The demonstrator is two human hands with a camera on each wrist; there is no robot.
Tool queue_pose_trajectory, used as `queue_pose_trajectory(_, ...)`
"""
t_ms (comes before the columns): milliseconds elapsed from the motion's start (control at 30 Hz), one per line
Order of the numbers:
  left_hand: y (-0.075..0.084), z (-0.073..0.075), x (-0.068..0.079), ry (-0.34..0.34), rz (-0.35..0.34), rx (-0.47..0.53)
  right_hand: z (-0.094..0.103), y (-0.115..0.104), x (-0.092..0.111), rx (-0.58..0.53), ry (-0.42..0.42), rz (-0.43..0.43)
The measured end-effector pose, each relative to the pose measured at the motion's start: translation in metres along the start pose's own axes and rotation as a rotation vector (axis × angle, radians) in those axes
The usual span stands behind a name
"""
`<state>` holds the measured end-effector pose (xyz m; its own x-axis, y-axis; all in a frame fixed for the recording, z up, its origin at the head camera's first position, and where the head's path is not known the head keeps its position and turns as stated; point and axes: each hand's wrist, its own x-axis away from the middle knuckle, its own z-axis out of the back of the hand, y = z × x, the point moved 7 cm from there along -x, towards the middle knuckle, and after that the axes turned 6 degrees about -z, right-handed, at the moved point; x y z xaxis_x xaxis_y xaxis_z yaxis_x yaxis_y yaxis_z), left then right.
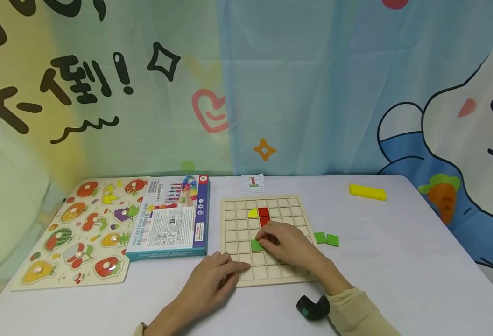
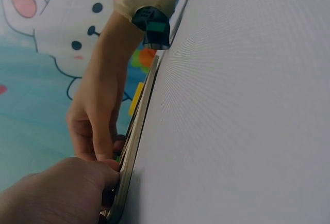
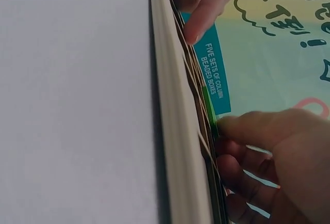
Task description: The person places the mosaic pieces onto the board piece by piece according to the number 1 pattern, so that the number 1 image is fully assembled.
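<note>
A wooden grid board (image 1: 231, 224) lies on the table before both hands. My right hand (image 1: 290, 242) reaches over it, thumb and finger on the edge of a green square tile (image 1: 256, 245) in the grid. That tile's green edge also shows under the thumb in the right wrist view. Farther back on the board are a yellow tile (image 1: 252, 213) and two red tiles (image 1: 263, 212), the nearer one partly hidden by the right hand. My left hand (image 1: 213, 280) rests at the board's front left, its extended index finger touching the grid.
Two loose green tiles (image 1: 332, 240) lie right of the board. Behind it is a small pattern card (image 1: 253, 183). A boxed bead set (image 1: 166, 228) and a fruit puzzle board (image 1: 78, 233) lie at left, a yellow block (image 1: 367, 192) at back right. A printed curtain (image 1: 280, 93) hangs behind.
</note>
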<state>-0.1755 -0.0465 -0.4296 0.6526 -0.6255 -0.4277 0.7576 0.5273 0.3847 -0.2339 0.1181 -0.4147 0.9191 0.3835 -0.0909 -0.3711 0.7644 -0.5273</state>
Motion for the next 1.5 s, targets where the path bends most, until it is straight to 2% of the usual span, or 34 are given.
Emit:
queue_pose_trajectory(267, 0.000, 0.000, 0.000, 0.009, -0.006, 0.005, 0.009, 0.008, 0.002, -0.050, -0.003, -0.007)
queue_pose_trajectory(533, 0.001, 0.000, 0.000, 0.012, -0.025, 0.009, 0.040, 0.040, 0.008, -0.098, -0.014, -0.071)
queue_pose_trajectory(800, 0.002, 0.002, 0.000, 0.011, 0.002, 0.016, 0.062, 0.070, 0.016, -0.107, -0.022, -0.146)
queue_pose_trajectory(1167, 0.001, 0.001, 0.000, -0.004, 0.021, 0.014, 0.073, 0.089, 0.026, -0.081, -0.045, -0.184)
queue_pose_trajectory(1500, 0.002, 0.001, 0.000, -0.008, 0.011, 0.017, 0.077, 0.101, 0.034, -0.075, -0.142, -0.175)
